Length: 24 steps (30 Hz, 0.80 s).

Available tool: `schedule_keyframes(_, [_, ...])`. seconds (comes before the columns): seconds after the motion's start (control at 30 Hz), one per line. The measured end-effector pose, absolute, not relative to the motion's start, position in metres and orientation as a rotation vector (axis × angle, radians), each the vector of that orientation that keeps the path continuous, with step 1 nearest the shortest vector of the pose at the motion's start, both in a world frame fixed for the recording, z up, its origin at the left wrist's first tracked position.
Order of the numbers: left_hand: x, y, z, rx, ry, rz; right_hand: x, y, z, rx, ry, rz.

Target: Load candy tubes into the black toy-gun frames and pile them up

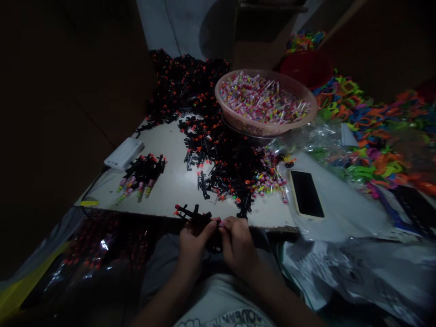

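Observation:
At the table's front edge, my left hand (192, 240) is closed around a black toy gun (195, 215), its red-orange tip pointing left. My right hand (238, 238) meets it on the other side, with thumb and fingers pinched on a small pink piece (221, 223) at the gun's rear end. That piece looks like one of the colourful small tubes (269, 175) lying on the table; the fingers hide most of it. Black toy guns (235, 159) with orange tips lie heaped just beyond my hands. To the left rests a bunch of toy guns (146, 168) with colourful tubes at their ends.
A pink basin (262, 129) full of small colourful tubes stands at the back. Beside the right-hand plastic sheet lies a phone (306, 194). A white device (124, 153) with a cable sits at the left edge. Bright plastic pieces (361, 109) are piled far right.

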<state>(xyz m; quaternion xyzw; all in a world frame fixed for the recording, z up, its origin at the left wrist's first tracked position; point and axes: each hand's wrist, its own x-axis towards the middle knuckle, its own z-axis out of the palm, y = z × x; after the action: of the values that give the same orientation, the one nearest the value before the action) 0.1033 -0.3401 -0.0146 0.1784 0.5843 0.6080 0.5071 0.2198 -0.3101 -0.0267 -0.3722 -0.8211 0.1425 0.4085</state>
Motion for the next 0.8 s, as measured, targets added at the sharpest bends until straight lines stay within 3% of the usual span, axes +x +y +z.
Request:
schedule_keyframes(0.43, [0.08,-0.32,-0.019,0.478,1.34,1.378,0.235,-0.281,-0.03,-1.024,-2.203,0.401])
schedule_keyframes(0.57, [-0.001,-0.29,-0.016,0.904,1.937,1.377,0.275,-0.235,-0.033,-1.473,-2.121,0.321])
schedule_keyframes(0.67, [-0.062,-0.273,-0.009,1.293,2.571,1.04,0.298,-0.207,-0.041,-1.735,-2.166,0.195])
schedule_keyframes(0.8, [-0.076,-0.265,-0.006,1.446,2.853,0.65,0.303,-0.2,-0.051,-1.736,-2.173,0.183])
